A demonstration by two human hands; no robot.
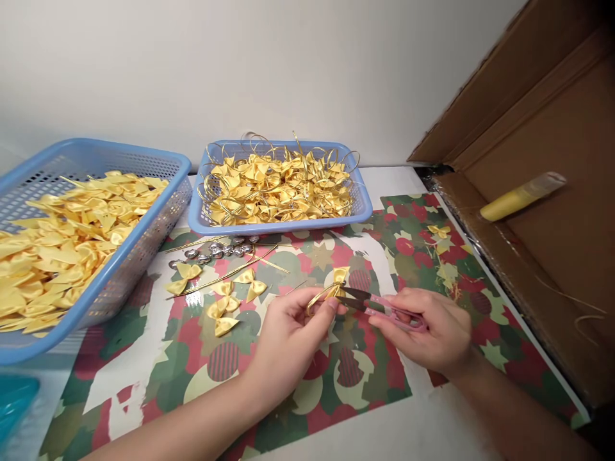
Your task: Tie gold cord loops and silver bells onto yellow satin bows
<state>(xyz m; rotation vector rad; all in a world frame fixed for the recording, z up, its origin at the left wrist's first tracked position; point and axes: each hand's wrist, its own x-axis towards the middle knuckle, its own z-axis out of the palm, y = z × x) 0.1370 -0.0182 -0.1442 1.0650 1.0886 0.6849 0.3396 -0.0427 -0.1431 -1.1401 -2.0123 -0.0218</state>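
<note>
Between the thumb and fingers of my left hand (pixel 300 323) is a yellow satin bow (pixel 340 275) with a looped gold cord (pixel 314 299). My right hand (pixel 430 326) grips pink-handled thread snips (pixel 387 310), their dark blades parted at the bow and cord. Fingers partly hide the lower part of the bow. Left of my left hand lie several loose yellow bows (pixel 223 306). Behind these are several silver jingle bells (pixel 216 250) and straight lengths of gold cord (pixel 211 283).
A blue basket (pixel 281 227) at the back holds bows with gold cords. Another blue basket (pixel 163 214) of plain bows stands left. Patterned paper (pixel 307 390) covers the table. Cord scraps (pixel 449 282) lie to the right, beside a cardboard box (pixel 533 128) with a yellow tube (pixel 521 197).
</note>
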